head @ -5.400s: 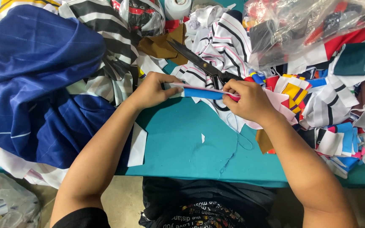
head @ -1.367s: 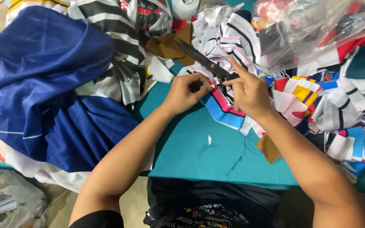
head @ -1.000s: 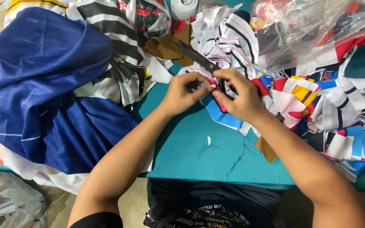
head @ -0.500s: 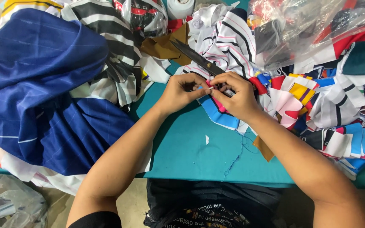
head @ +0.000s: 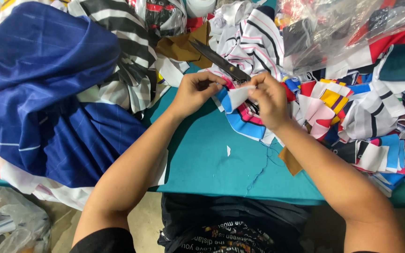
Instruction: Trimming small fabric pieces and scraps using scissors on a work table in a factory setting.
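Note:
My left hand and my right hand pinch the two ends of a small white fabric scrap just above the teal table. Under the scrap lies a blue, pink and white striped piece of cloth. Large black scissors lie shut on the fabric heap just beyond my hands, blades pointing to the far left.
A big blue cloth covers the left side, with black-and-white striped fabric behind it. Several colourful fabric scraps pile up at the right. Clear plastic bags of scraps sit at the back right. A brown piece lies near my right forearm.
My hands moved from stretching a long striped strip to working close together near the scissors. They now hold a small white scrap between them.

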